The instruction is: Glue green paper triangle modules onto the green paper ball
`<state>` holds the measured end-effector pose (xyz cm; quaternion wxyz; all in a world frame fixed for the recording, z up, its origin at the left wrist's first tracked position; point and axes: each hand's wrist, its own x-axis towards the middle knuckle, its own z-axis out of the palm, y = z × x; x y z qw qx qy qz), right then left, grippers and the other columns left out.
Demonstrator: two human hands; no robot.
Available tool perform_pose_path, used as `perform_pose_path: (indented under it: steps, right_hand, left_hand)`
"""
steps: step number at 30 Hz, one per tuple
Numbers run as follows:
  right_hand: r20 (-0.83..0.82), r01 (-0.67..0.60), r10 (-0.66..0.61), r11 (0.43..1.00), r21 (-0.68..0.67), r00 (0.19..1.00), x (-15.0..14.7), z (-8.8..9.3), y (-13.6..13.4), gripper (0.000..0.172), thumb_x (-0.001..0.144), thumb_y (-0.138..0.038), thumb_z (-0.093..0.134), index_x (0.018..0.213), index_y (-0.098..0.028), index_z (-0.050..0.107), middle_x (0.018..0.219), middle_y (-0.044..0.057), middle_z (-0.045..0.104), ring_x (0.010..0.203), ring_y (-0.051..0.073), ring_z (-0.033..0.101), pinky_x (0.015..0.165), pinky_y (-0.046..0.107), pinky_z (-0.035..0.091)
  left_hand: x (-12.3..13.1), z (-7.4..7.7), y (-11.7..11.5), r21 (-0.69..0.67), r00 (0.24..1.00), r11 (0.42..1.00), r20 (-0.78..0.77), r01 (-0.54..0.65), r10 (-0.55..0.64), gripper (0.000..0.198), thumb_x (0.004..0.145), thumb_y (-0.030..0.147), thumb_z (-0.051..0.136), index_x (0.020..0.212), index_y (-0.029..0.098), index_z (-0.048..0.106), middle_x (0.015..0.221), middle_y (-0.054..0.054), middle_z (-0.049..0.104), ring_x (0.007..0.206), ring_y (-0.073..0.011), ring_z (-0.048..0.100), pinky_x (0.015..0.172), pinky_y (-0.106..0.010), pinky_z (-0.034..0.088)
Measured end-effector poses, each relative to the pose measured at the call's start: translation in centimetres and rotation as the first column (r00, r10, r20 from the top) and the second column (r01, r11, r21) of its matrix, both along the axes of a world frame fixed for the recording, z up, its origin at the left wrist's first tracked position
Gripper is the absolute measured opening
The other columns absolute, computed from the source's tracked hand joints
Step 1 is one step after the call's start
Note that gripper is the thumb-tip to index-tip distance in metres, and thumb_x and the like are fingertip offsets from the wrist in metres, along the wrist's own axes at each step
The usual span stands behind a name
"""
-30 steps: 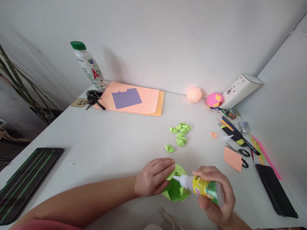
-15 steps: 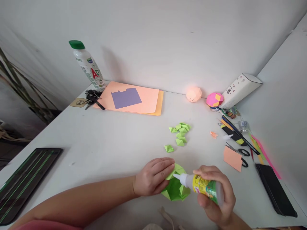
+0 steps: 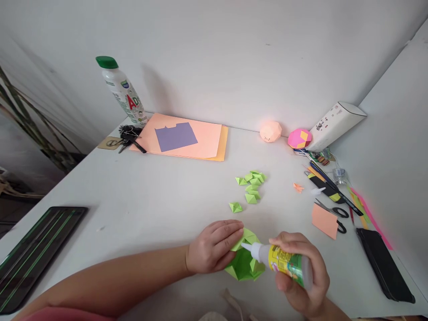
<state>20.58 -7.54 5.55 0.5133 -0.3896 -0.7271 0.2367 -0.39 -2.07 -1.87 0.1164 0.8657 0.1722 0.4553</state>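
Observation:
Near the front edge of the desk, my left hand [image 3: 214,246] grips the left side of a green folded-paper shape [image 3: 243,266], whose hollow middle faces up. My right hand [image 3: 306,267] is closed around a glue bottle [image 3: 284,262] with a yellow and green label. The bottle is tilted, and its white nozzle tip is at the upper rim of the green shape; whether glue is coming out cannot be made out. Just beyond lie several small green folded pieces [image 3: 252,197], one of them [image 3: 236,207] a little apart from the others.
Scissors [image 3: 341,212], an orange paper square [image 3: 324,221], pens [image 3: 329,183] and a black case [image 3: 384,265] lie at the right. Two paper balls [image 3: 270,131] stand by the wall. Paper sheets [image 3: 207,142] and a white bottle [image 3: 123,93] are at the back left, a dark tablet [image 3: 42,258] at the left.

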Motion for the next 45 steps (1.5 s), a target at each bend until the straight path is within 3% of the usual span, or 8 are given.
perform_pose_path:
  steps: [21, 27, 32, 35, 38, 40, 42, 45]
  right_hand:
    - [-0.010, 0.005, -0.005, 0.999, -0.035, 1.000, 0.0, -0.1, 0.2, 0.034, 0.083, -0.038, 0.064, 0.107, -0.017, 0.053, 0.092, 0.011, 0.063, 0.081, 0.022, 0.057, 0.068, 0.036, 0.052]
    - [-0.175, 0.017, -0.039, 0.992, -0.123, 0.984, 0.2, -0.3, 0.4, 0.034, 0.081, -0.048, 0.062, 0.099, -0.020, 0.056, 0.085, 0.009, 0.064, 0.078, 0.022, 0.056, 0.064, 0.036, 0.051]
    - [-0.396, 0.035, -0.156, 0.954, -0.297, 0.905, 0.5, -0.4, 1.8, 0.025, 0.084, -0.044, 0.059, 0.097, -0.022, 0.056, 0.089, 0.006, 0.059, 0.061, 0.016, 0.056, 0.040, 0.026, 0.047]
    - [-0.434, 0.073, -0.241, 0.927, -0.368, 0.868, 1.0, -0.5, 2.9, 0.020, 0.085, -0.038, 0.060, 0.097, -0.024, 0.053, 0.096, 0.005, 0.059, 0.055, 0.013, 0.058, 0.049, 0.033, 0.053]
    - [-0.364, 0.166, -0.351, 0.877, -0.452, 0.862, 2.0, -1.4, 4.1, 0.024, 0.079, -0.030, 0.068, 0.084, -0.023, 0.046, 0.106, 0.005, 0.059, 0.072, 0.017, 0.065, 0.069, 0.041, 0.055]
    - [-0.223, 0.272, -0.422, 0.826, -0.493, 0.879, 2.8, -2.4, 4.9, 0.031, 0.077, -0.030, 0.069, 0.072, -0.021, 0.039, 0.110, 0.007, 0.059, 0.083, 0.020, 0.066, 0.072, 0.039, 0.053]
    - [0.004, 0.434, -0.474, 0.801, -0.412, 0.880, 3.6, -3.6, 5.7, 0.032, 0.077, -0.031, 0.066, 0.066, -0.021, 0.037, 0.111, 0.010, 0.059, 0.088, 0.022, 0.064, 0.068, 0.035, 0.052]
    - [0.331, 0.592, -0.519, 0.787, -0.175, 0.788, 4.6, -5.0, 6.8, 0.021, 0.077, -0.027, 0.059, 0.065, -0.021, 0.043, 0.105, 0.011, 0.057, 0.098, 0.025, 0.059, 0.069, 0.035, 0.050]
  left_hand:
    - [0.0, -0.1, 0.0, 0.001, 1.000, 1.000, 0.016, 0.008, -0.008, 0.046, 0.087, 0.015, 0.043, 0.132, 0.002, 0.040, 0.110, -0.025, 0.063, 0.113, -0.0287, 0.056, 0.085, -0.043, 0.055]
    - [0.1, -0.3, 0.0, -0.008, 1.000, 1.000, 0.020, -0.021, 0.021, 0.050, 0.085, 0.012, 0.045, 0.134, 0.005, 0.038, 0.111, -0.023, 0.063, 0.111, -0.0272, 0.058, 0.085, -0.042, 0.055]
    - [0.1, -0.3, 0.0, -0.048, 0.999, 0.998, 0.016, -0.043, 0.044, 0.048, 0.084, 0.011, 0.045, 0.131, 0.008, 0.041, 0.110, -0.021, 0.063, 0.106, -0.0248, 0.060, 0.085, -0.040, 0.056]
    - [0.1, -0.4, 0.0, -0.069, 0.998, 0.996, 0.016, -0.057, 0.058, 0.044, 0.085, 0.013, 0.046, 0.129, 0.010, 0.043, 0.109, -0.020, 0.064, 0.103, -0.0235, 0.061, 0.084, -0.039, 0.056]
    - [0.1, -0.6, 0.0, -0.112, 0.997, 0.991, 0.013, -0.075, 0.077, 0.039, 0.086, 0.014, 0.046, 0.125, 0.013, 0.046, 0.108, -0.018, 0.064, 0.101, -0.0222, 0.062, 0.083, -0.037, 0.056]
    - [0.1, -0.8, 0.0, -0.137, 0.996, 0.987, 0.016, -0.088, 0.091, 0.036, 0.086, 0.013, 0.046, 0.122, 0.014, 0.047, 0.107, -0.017, 0.065, 0.099, -0.0215, 0.063, 0.081, -0.036, 0.056]
    - [0.1, -0.9, 0.0, -0.152, 0.994, 0.983, 0.023, -0.103, 0.107, 0.034, 0.085, 0.011, 0.045, 0.119, 0.015, 0.049, 0.106, -0.016, 0.065, 0.098, -0.0210, 0.063, 0.080, -0.034, 0.057]
    - [0.2, -1.0, 0.0, -0.160, 0.991, 0.979, 0.032, -0.122, 0.129, 0.034, 0.084, 0.009, 0.044, 0.117, 0.015, 0.049, 0.105, -0.015, 0.065, 0.099, -0.0209, 0.063, 0.080, -0.034, 0.057]
